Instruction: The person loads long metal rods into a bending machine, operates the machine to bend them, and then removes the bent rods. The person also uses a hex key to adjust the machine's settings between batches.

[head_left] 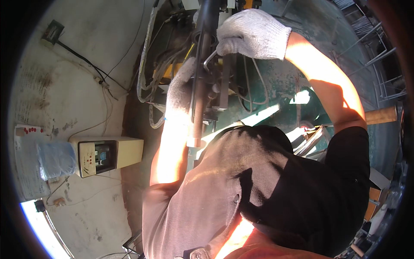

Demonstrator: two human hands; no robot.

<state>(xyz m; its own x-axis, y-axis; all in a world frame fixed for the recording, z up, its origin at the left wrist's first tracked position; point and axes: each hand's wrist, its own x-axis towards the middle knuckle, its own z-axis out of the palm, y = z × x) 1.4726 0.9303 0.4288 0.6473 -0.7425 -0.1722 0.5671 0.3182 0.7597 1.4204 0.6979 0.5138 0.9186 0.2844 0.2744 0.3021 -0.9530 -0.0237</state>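
Observation:
My right hand (pixel 254 35), in a white knit glove, is closed at the upper middle. From its fingers a thin bent metal tool that looks like a hex key (pixel 208 63) reaches toward a dark upright machine bar (pixel 209 21). On the left side of that bar is my left hand (pixel 179 93), also gloved. It lies close against the machine, its fingers partly hidden by the bar and by glare. A threaded rod (pixel 198 116) runs below the bar, beside my left wrist.
Cables and hoses (pixel 146 73) hang left of the machine, near a yellow part (pixel 168 71). A beige box-shaped device (pixel 108 156) stands by the stained wall on the left, with clear plastic (pixel 56 159) next to it. Metal racks (pixel 379 60) line the far right.

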